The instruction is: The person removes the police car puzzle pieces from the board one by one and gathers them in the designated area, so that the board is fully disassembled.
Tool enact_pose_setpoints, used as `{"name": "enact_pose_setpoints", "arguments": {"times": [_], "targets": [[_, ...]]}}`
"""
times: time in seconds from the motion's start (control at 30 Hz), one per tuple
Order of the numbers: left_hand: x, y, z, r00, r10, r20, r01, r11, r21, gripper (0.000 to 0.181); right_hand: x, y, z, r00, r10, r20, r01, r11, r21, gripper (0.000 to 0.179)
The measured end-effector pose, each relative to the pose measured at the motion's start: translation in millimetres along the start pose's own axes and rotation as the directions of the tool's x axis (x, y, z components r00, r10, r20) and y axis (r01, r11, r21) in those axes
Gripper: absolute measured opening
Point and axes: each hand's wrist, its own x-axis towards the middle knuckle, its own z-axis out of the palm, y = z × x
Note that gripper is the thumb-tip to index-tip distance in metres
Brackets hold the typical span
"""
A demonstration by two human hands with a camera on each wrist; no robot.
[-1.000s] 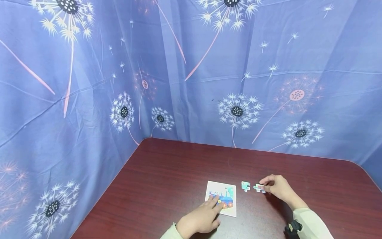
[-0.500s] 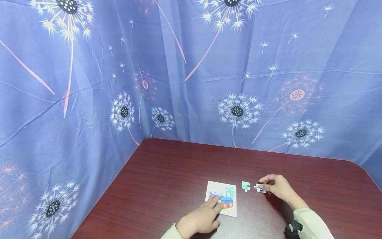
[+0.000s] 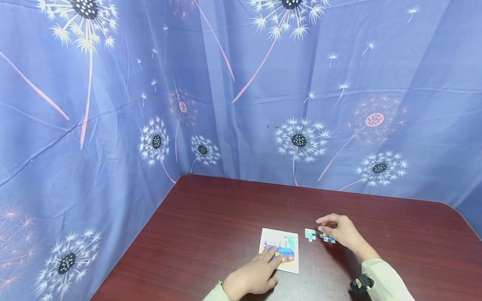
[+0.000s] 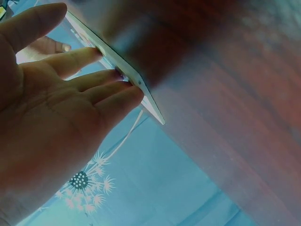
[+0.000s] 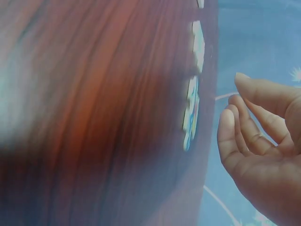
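Observation:
My left hand [image 3: 253, 274] lies over a square picture puzzle [image 3: 278, 232] with a white border and a blue vehicle. Its extended fingertips rest on the picture and hide part of it; in the left wrist view, the fingers [image 4: 120, 99] reach over the thin board's edge. To the right of the board lies a pale green jigsaw piece [image 3: 310, 234]. Farther right is a jigsaw piece with blue and yellow on it [image 3: 327, 239], partly covered by my right hand [image 3: 344, 233]. The right wrist view has that hand raised off the table, its loosely bent fingers holding nothing.
The dark red wooden table [image 3: 211, 217] extends around the puzzle. Blue curtains [image 3: 241, 138] with dandelion prints hang along its back and left edges. A black band [image 3: 361, 283] sits at the right wrist.
My right hand has let go of the blue-and-yellow jigsaw piece, rising and shifting slightly left. The piece stays on the table. My left hand keeps its place on the board.

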Motion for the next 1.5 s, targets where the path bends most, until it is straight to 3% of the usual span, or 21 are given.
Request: {"name": "enact_pose_setpoints", "arguments": {"times": [0.43,0.83,1.17,1.5], "targets": [[1.3,-0.1,0.1,1.0,0.006,-0.016,-0.005,1.0,0.029,0.054,12.1,-24,27,0.992,-0.094,0.084,0.091,0.995,0.037,0.02],[2.1,0.7,-0.9,1.0,-0.001,0.007,0.001,1.0,0.013,0.055,13.0,-31,51,0.945,-0.23,0.232,0.215,0.973,0.087,0.019],[-0.2,2.3,0.0,1.0,0.003,-0.011,-0.003,1.0,0.022,0.054,9.2,-34,55,0.927,-0.217,0.305,0.178,0.972,0.152,0.023],[-0.9,2.7,-2.6,1.0,-0.003,-0.002,0.003,1.0,0.021,0.055,8.8,-37,58,0.914,-0.208,0.348,0.207,0.978,0.04,0.023]]}}
